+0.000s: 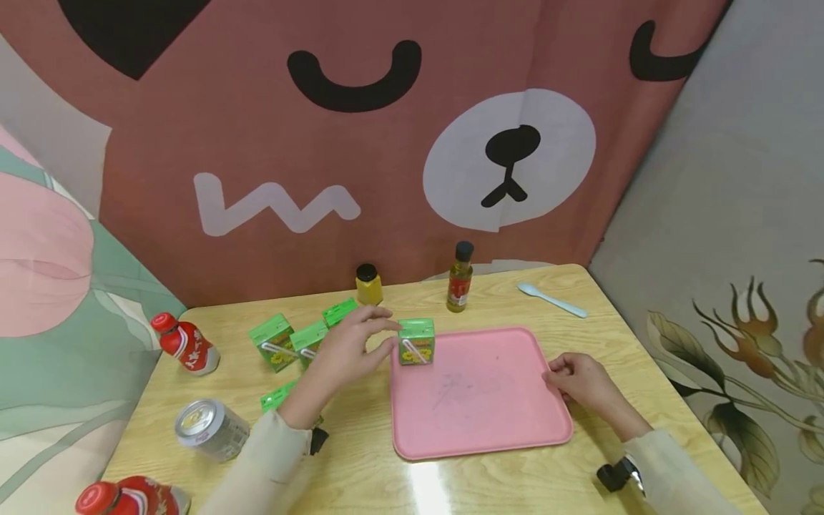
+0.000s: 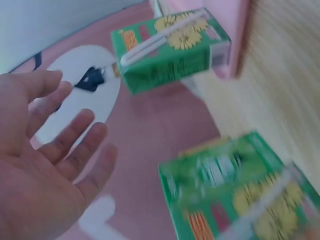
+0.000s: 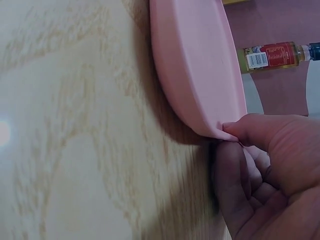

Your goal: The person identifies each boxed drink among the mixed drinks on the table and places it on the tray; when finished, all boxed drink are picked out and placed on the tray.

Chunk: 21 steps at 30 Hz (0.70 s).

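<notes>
A green juice box (image 1: 416,343) with a white straw on its front stands upright in the far left corner of a pink tray (image 1: 476,400). Just left of that box is my left hand (image 1: 350,347), its fingers spread and loosely bent. In the left wrist view a gap shows between the hand (image 2: 55,155) and the juice box (image 2: 172,50). My right hand (image 1: 582,383) pinches the tray's right rim between thumb and fingers, as the right wrist view also shows. Several more green juice boxes (image 1: 273,343) are left of the tray, partly hidden by my left hand and forearm.
Behind the tray stand a yellow jar (image 1: 369,286) with a black lid and an oil bottle (image 1: 459,279). A pale blue spoon (image 1: 552,300) lies at the back right. On the left are red bottles (image 1: 187,345) and a silver can (image 1: 212,429). A patterned curtain borders the table's back.
</notes>
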Tool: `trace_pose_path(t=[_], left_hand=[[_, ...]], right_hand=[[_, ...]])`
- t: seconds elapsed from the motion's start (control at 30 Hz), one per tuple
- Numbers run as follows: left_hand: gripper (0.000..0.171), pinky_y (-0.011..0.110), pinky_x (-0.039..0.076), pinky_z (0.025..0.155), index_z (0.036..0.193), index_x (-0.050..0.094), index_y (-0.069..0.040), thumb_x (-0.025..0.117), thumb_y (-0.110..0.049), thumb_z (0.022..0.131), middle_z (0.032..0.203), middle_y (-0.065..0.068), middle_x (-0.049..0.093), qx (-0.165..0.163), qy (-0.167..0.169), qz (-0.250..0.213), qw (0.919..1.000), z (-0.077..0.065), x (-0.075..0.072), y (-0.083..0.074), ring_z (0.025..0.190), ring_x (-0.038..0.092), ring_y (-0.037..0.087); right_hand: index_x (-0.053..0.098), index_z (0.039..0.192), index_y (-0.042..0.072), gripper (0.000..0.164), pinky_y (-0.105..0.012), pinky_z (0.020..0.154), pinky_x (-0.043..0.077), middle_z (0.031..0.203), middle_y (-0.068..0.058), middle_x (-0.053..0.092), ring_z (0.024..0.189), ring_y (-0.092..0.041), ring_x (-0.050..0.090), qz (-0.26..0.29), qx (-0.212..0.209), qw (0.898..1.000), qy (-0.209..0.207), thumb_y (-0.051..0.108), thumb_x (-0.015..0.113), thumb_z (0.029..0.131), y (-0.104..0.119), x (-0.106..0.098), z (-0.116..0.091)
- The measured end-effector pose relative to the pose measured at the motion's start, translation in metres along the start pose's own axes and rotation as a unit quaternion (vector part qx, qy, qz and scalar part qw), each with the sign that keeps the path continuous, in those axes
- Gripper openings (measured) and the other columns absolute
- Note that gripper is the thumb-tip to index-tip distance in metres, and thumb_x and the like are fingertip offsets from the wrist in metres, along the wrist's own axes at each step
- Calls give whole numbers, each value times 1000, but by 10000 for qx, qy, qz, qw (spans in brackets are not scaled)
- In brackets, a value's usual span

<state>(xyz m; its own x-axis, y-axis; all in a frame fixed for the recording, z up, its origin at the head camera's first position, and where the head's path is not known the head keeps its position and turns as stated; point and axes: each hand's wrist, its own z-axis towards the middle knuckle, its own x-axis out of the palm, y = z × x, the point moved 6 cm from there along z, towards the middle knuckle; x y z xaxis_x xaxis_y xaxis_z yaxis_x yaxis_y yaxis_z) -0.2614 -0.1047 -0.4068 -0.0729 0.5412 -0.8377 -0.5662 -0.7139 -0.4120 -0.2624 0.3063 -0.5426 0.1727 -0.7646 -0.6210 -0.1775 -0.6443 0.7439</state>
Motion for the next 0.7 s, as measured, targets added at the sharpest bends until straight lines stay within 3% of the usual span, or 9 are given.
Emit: trace_pose_path(t=[0.2, 0.4, 0.53, 0.7], left_hand=[[21, 42, 55, 76, 113, 78, -19, 76, -26, 93, 122, 2, 65, -511, -599, 537, 9954, -67, -39, 18, 110, 61, 22], [32, 52, 56, 77, 116, 77, -17, 83, -28, 87, 126, 10, 64, -1063, -569, 992, 9877, -125, -55, 32, 113, 60, 32], [38, 54, 54, 83, 119, 76, -16, 87, -21, 83, 132, 13, 60, -1170, -472, 724, 9894, -142, -52, 39, 118, 57, 37], [42, 52, 54, 85, 119, 74, -14, 87, -6, 81, 130, 13, 61, -1183, -587, 1, 9912, -149, -44, 51, 118, 58, 35]], right_hand=[[65, 105, -5, 25, -33, 57, 55, 79, -8, 63, 66, -20, 62, -86, -92, 9999, -80, 16, 72, 93, 3, 1, -2], [63, 103, -6, 24, -33, 57, 57, 76, -8, 62, 66, -21, 63, -92, -167, 9998, -85, 14, 72, 92, 6, 0, -7], [63, 103, -6, 23, -33, 57, 57, 77, -8, 62, 67, -21, 63, -31, -227, 9997, -85, 13, 71, 93, 6, 2, -7], [62, 103, -6, 22, -33, 57, 57, 78, -9, 62, 67, -21, 63, 98, -164, 9998, -22, 12, 71, 93, 5, 7, -6]])
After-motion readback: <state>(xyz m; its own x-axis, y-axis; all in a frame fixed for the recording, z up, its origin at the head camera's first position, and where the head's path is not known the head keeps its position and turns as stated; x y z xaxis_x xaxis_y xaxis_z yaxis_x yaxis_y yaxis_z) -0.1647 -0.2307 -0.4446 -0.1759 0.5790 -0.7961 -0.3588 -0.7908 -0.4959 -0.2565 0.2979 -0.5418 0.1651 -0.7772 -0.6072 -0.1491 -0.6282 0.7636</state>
